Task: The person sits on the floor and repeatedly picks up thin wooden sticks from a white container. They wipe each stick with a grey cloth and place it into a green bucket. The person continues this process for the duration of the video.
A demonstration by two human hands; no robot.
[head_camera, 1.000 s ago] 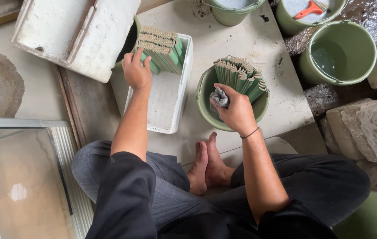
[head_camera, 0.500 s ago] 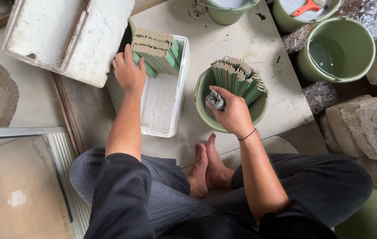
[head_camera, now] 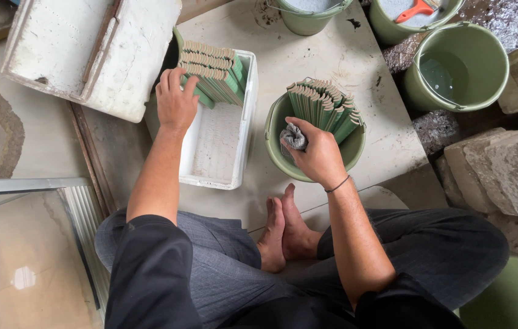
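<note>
Our left hand [head_camera: 175, 100] rests fingers-down on the near end of the tile stack [head_camera: 213, 72] in the white tray [head_camera: 216, 146], fingers curled loosely, not gripping anything we can confirm. Our right hand [head_camera: 318, 157] is closed around a grey rag [head_camera: 294, 137], held over the green bucket [head_camera: 280, 119] just beside the tiles [head_camera: 323, 103] standing in it. 3 more buckets sit beyond.

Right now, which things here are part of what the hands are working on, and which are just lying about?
In use:
left hand on the green tiles in the white tray
right hand holding a grey rag over the bucket of tiles

Lying about:
water bucket
orange scraper
stone blocks
glass case
</note>
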